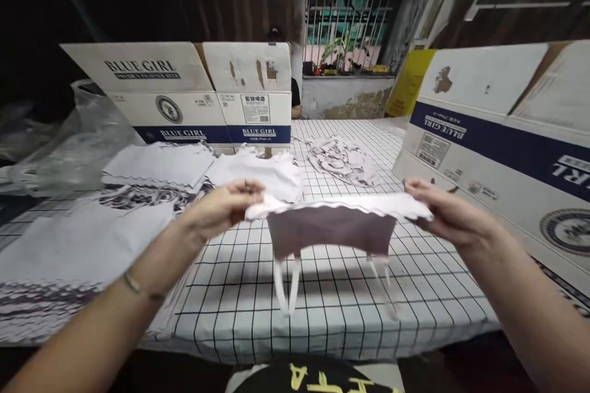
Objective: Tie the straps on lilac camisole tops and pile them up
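A white and mauve camisole top [332,230] is stretched out above the table, its wavy edge up and its thin straps dangling. My left hand [225,206] pinches one end of that edge, and my right hand [437,209] grips the other end. Left of my left hand, a stack of pale fabric pieces [87,227] with scalloped edges covers the table side. More folded pale pieces [258,172] lie just beyond that hand. Farther back is a loose heap of pale straps or strips [343,159]; blur hides its detail.
The table has a white grid-patterned cloth [322,325]. White and blue cardboard boxes stand at the back left [175,110] and along the right [498,135]. Clear plastic bags [69,147] lie at the far left. Behind the left box a person's arm [295,104] shows.
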`<state>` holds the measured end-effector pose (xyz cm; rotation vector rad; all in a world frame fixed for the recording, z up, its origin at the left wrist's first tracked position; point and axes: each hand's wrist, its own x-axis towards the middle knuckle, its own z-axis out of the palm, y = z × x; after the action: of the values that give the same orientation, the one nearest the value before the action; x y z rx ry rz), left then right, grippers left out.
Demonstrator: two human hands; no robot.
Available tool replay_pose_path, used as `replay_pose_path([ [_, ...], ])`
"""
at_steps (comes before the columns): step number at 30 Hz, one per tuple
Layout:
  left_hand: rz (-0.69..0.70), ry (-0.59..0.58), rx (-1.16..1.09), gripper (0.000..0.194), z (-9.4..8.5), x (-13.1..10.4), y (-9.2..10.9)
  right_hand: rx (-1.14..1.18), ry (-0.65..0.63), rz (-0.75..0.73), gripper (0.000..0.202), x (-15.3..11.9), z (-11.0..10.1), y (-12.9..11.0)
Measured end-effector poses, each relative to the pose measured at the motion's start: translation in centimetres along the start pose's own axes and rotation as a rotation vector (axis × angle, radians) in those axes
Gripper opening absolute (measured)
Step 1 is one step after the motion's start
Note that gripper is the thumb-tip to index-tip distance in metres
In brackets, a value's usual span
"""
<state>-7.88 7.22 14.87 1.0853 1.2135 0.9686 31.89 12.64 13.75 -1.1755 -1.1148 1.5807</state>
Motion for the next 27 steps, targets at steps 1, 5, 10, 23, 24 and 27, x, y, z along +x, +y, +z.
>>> replay_pose_path([
  [1,0.032,0.050,0.036,0.017,-1.2,1.0,2.9,0.010,-0.021,-0.018,0.014,2.3,1.2,-2.5],
  [5,0.205,0.322,0.155,0.023,-6.4,5.9,12.5,0.084,0.092,-0.176,0.005,11.1,7.3,-10.5],
  [10,0.189,0.394,0.268,0.021,-12.6,11.4,13.7,-0.014,0.061,-0.167,0.013,17.3,13.5,-9.8],
  [23,0.103,0.588,1.145,0.040,-13.5,14.0,0.0,-1.163,0.215,-0.685,0.024,15.7,17.4,8.5],
  [24,0.188,0.584,1.218,0.045,-12.9,14.3,-0.3,-1.231,0.226,-0.787,0.032,15.8,17.9,8.6],
  [27,0.296,0.427,1.391,0.060,-11.7,15.8,-1.9,-1.361,0.083,-0.798,0.056,17.3,19.6,8.7],
])
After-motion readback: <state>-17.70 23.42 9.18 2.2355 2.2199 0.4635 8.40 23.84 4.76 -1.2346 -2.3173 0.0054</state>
